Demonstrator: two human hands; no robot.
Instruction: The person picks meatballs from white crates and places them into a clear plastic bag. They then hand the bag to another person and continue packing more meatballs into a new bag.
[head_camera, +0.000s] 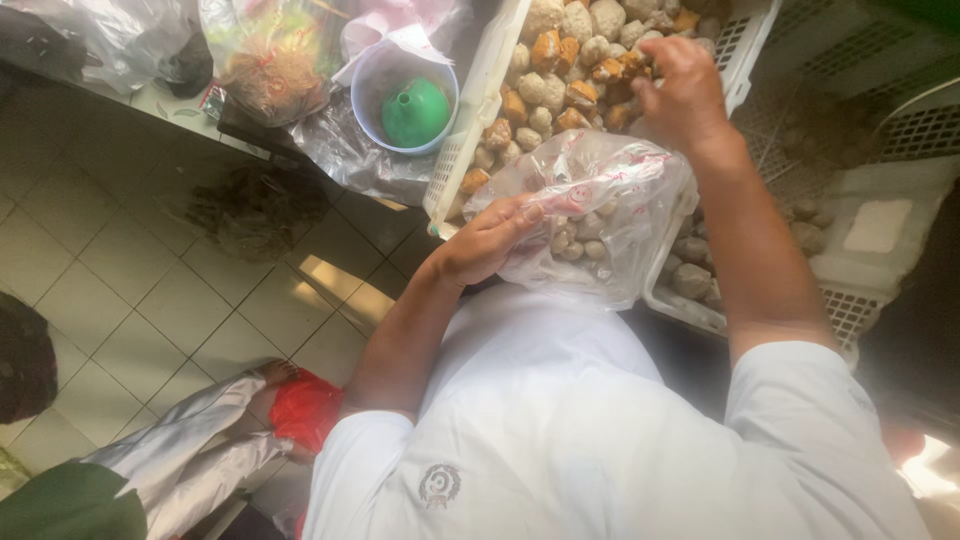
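My left hand (492, 237) grips the edge of a clear plastic bag (600, 210) that holds several pale round balls. The bag hangs against my white shirt, just below a white slotted crate (480, 110). That crate is filled with pale balls and orange-brown fried pieces (560, 70). My right hand (682, 92) reaches into the crate with its fingers curled down among the pieces; whether it holds one is hidden.
A pale bucket with a green funnel (415, 110) stands left of the crate, among plastic bags (270, 60). Another white crate (850, 270) lies at right. Tiled floor (150, 290) spreads at left, where a person's legs (200, 440) and a red item (305, 405) show.
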